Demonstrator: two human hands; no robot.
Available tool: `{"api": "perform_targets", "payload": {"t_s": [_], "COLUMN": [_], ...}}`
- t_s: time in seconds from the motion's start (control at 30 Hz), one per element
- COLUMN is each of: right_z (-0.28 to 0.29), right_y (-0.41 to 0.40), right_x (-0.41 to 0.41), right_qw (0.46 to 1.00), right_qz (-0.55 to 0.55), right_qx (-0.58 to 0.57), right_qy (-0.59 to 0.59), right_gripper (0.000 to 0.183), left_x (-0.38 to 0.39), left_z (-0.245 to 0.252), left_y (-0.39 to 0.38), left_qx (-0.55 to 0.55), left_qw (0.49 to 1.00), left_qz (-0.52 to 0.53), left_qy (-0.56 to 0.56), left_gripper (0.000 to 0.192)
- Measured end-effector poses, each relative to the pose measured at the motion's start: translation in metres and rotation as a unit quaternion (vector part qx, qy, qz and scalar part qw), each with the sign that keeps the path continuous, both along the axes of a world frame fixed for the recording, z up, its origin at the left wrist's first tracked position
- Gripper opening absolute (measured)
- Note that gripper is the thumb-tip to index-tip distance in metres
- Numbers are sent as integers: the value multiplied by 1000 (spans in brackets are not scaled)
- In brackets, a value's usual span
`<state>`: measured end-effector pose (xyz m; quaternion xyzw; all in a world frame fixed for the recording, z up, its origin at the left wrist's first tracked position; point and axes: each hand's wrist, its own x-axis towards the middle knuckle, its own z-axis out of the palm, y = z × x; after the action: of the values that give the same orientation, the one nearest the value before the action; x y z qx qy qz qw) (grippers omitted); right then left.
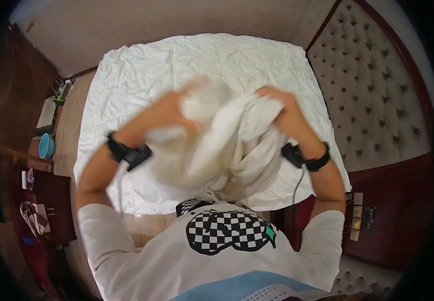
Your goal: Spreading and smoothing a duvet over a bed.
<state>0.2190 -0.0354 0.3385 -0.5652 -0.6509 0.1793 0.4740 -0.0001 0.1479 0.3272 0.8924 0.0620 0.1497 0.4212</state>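
A bunched off-white cloth (220,146) hangs in loose folds in front of my body, above the bed. Blurred by motion, my left hand (179,107) has its thumb and fingers spread around a bulge of this cloth on the left. On the right, my right hand (279,99) grips a gathered edge of the same cloth, fingers bent over it. Beneath lies a white quilted duvet (217,56), wrinkled and spread over the bed. Black straps with small devices sit on my left wrist (128,152) and right wrist (307,156).
A tufted headboard (367,90) rises at the bed's right side, with a dark red cabinet (390,188) below it. Wood flooring (66,120) runs along the left. A blue basin (46,146) and a dark red piece of furniture (57,210) stand there.
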Motion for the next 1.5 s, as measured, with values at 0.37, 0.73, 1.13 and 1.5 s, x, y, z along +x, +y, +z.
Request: {"api": "perform_targets", "payload": {"t_s": [0.37, 0.73, 1.13, 1.5], "right_z": [-78, -134, -96, -324], "right_y": [1, -119, 65, -134], "right_x": [49, 262, 422, 427], "right_qw": [982, 871, 828, 714], "right_qz": [-130, -451, -542, -422], "right_qx": [-77, -183, -101, -549], "right_qy": [115, 63, -102, -97], "right_gripper": [35, 25, 67, 47], "left_x": [47, 12, 251, 1], "left_z": [-136, -112, -47, -398], "left_y": [25, 229, 344, 138], "left_qx": [-224, 202, 179, 54], "left_qw": [968, 879, 856, 866], "left_qz": [109, 416, 482, 267], "left_qy": [19, 114, -44, 419], "left_gripper": [22, 42, 84, 71]}}
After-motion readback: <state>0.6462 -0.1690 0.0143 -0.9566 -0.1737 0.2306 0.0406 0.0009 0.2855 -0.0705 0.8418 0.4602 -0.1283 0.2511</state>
